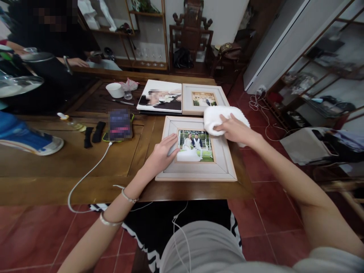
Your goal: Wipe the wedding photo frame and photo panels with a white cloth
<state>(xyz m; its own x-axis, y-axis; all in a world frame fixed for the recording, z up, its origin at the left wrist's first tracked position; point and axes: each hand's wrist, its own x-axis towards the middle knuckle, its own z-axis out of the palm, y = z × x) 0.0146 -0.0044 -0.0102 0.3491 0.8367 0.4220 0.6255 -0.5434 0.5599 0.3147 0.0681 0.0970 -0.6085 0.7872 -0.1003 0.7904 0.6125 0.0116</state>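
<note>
Two-handed, at the nearest pale, rectangular, wood-edged photo frame (199, 171), flat on the brown wooden desk (113, 161). Resting on its left border with left hand (163, 152) unclenched; grasping a fluffy white cloth (213, 118) with right hand (235, 129) at its upper right corner.

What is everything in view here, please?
Front framed photo: one, whitish, table's near edge
Rear framed photo: one, whitish, behind it
Photo panel: one, white and black, left of that
Towel: one, white, front frame's far-right corner
Phone: one, dark, table's left
Cable: one, white, at phone
Straps: two, black, beside phone
Bottle: one, yellowish, left of straps
Container: one, blue and white, left edge
Cup: one, white, table's far side
Table: one, brown, centre
Chair: one, brown, back wall
Co-worker: one, black clothing, upper left
Left hand: one, front frame's left side
Right hand: one, on towel
</note>
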